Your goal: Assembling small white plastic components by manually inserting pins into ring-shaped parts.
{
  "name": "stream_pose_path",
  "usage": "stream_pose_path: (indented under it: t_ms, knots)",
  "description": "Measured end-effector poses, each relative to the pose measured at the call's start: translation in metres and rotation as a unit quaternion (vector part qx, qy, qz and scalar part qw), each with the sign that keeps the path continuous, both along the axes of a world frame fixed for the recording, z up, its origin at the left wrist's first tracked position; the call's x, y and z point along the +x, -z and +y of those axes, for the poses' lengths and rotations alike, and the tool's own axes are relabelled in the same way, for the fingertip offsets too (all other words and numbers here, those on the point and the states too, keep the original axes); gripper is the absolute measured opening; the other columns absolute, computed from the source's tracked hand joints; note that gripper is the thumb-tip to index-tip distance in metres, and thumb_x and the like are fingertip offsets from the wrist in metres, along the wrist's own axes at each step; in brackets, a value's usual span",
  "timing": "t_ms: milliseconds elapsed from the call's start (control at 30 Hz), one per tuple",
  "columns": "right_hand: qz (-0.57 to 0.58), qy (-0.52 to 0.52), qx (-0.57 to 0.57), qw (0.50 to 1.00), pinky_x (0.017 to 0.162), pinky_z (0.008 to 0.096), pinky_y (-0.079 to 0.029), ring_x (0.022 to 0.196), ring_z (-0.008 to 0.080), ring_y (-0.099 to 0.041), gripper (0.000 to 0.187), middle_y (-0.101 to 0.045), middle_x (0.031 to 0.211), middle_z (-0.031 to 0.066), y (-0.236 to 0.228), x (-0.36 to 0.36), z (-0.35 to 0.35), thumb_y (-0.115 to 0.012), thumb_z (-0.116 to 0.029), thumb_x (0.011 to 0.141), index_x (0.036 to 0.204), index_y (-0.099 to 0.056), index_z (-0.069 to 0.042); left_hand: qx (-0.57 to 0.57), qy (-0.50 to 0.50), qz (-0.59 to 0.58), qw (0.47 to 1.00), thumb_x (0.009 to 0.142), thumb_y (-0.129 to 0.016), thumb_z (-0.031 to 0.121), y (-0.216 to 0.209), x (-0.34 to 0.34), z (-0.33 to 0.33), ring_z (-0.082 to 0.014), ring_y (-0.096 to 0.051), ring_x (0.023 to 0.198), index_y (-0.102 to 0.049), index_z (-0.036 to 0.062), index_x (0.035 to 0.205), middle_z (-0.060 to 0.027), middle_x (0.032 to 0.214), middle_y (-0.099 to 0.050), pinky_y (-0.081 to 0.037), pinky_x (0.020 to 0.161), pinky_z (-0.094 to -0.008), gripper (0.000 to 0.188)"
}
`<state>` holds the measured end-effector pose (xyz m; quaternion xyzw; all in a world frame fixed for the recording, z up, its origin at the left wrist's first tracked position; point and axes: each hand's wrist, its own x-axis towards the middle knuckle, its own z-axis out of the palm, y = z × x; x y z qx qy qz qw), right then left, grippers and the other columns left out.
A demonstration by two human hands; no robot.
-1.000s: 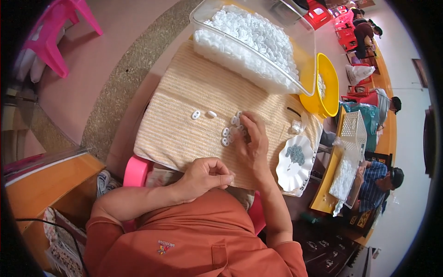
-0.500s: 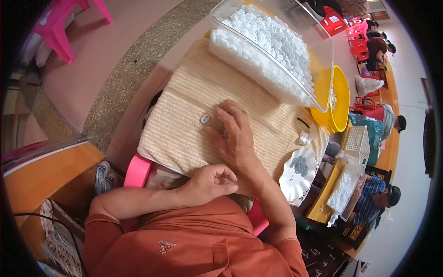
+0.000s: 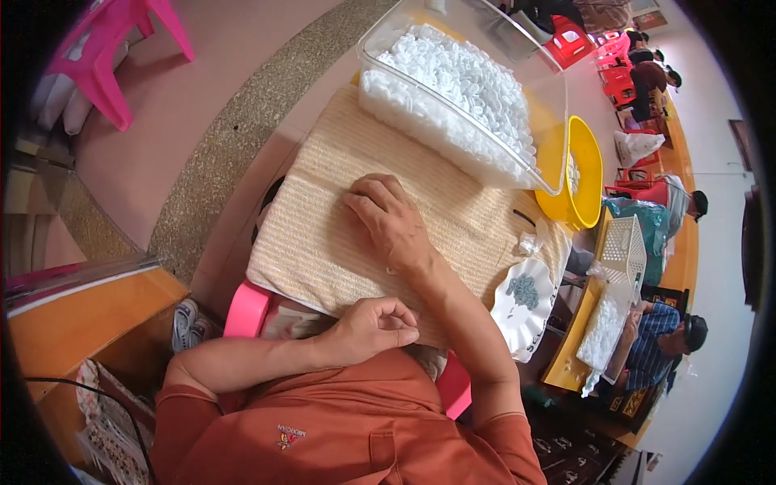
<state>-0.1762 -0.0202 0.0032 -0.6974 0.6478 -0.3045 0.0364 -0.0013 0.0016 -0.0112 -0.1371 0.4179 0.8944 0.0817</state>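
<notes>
My right hand (image 3: 390, 220) rests on the striped beige towel (image 3: 323, 234). Its fingers are bent and drawn together toward the cloth, and whatever they hold is hidden beneath them. A small pale piece (image 3: 391, 272) shows beside the right wrist. Close to my body, at the towel's near edge, my left hand (image 3: 373, 330) is curled, with thumb and fingertips near each other; I cannot make out what is between them. Beyond the right hand stands a clear plastic bin (image 3: 453, 121) heaped with small white plastic pieces (image 3: 457, 81).
Right of my right forearm lies a scalloped white plate (image 3: 517, 327) with small grey-blue pieces (image 3: 523, 293). Near it are crumpled white scraps (image 3: 529, 244) and a short black strip (image 3: 524, 217). A yellow basin (image 3: 588, 174) adjoins the bin. At right, a person (image 3: 655, 343) sits by a white-filled tray (image 3: 602, 331).
My right hand has shifted slightly left and drawn its fingers together over the spot where a white ring lay, and the ring is now out of sight. The left hand keeps its curled pose.
</notes>
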Motion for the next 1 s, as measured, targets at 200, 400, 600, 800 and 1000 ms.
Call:
stream_pose_path:
  t_ms: [200, 400, 600, 800, 1000]
  knots:
    - [0.072, 0.043, -0.143, 0.986, 0.077, 0.0384, -0.051, 0.089, 0.0293, -0.063, 0.021, -0.064, 0.096, 0.0132, -0.068, -0.008, 0.009, -0.071, 0.0, 0.073, 0.093, -0.065, -0.002, 0.017, -0.024, 0.005, 1.0, 0.09, -0.067, 0.006, 0.003, 0.001, 0.003, -0.0071, -0.06, 0.09, -0.06, 0.0017, 0.101, -0.0041, 0.104, -0.063, -0.05, 0.08, -0.0224, 0.014]
    - [0.11, 0.18, -0.094, 0.973, 0.075, 0.0296, -0.052, 0.084, 0.0233, -0.069, 0.013, -0.07, 0.095, 0.0132, -0.143, -0.097, -0.004, -0.068, -0.004, 0.083, 0.096, -0.069, -0.002, 0.016, -0.037, 0.017, 0.999, 0.09, -0.067, 0.008, 0.003, 0.0, 0.005, -0.0063, -0.059, 0.09, -0.061, 0.0018, 0.103, -0.0058, 0.111, -0.061, -0.05, 0.078, -0.0222, 0.016]
    - [-0.001, 0.125, 0.23, 0.965, 0.081, 0.0301, -0.053, 0.094, 0.0208, -0.067, 0.025, -0.069, 0.107, 0.0127, -0.12, -0.16, -0.047, -0.066, -0.009, 0.086, 0.111, -0.067, -0.004, -0.023, -0.009, 0.008, 1.0, 0.09, -0.068, 0.008, 0.007, 0.0, 0.007, -0.0062, -0.06, 0.087, -0.061, 0.0004, 0.107, -0.0034, 0.108, -0.063, -0.05, 0.077, -0.0224, 0.021]
    - [0.101, -0.018, 0.249, 0.963, 0.111, 0.0405, -0.033, 0.133, 0.0322, -0.041, 0.059, -0.042, 0.145, 0.0146, -0.101, -0.159, -0.086, -0.068, -0.036, 0.086, 0.137, -0.049, -0.012, -0.02, -0.016, 0.031, 0.999, 0.089, -0.068, 0.009, 0.005, 0.001, 0.007, -0.0073, -0.06, 0.091, -0.061, -0.0012, 0.107, -0.0053, 0.113, -0.062, -0.051, 0.079, -0.023, 0.022]
    - [0.1, -0.019, 0.242, 0.965, 0.112, 0.0408, -0.031, 0.134, 0.0335, -0.038, 0.057, -0.042, 0.144, 0.017, -0.077, -0.178, -0.116, -0.061, -0.036, 0.089, 0.138, -0.048, -0.01, -0.007, -0.023, 0.021, 0.999, 0.088, -0.069, 0.008, -0.003, 0.0, 0.001, -0.0096, -0.059, 0.094, -0.061, -0.0029, 0.101, -0.005, 0.109, -0.061, -0.05, 0.082, -0.0245, 0.019]
